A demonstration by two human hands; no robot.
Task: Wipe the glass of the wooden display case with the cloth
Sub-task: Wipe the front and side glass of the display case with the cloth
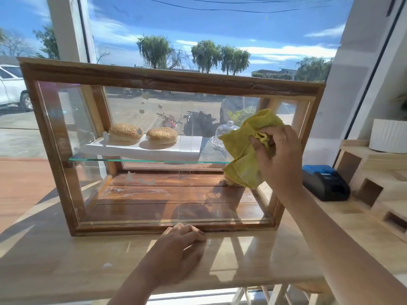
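Left hand (178, 245) lies open, bracing the counter; right hand (278, 159) clutches the yellow cloth (243, 150) (bunched) against the display case (167, 78) glass; flatter cloth, overlapping strokes would likely wipe better.

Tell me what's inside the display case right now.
Inside the display case, two seeded buns sit on a white board over the glass shelf, beside a glass dome. The cloth in the right hand hides the right end.

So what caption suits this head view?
Right hand presses yellow cloth to display case glass; left hand rests below.
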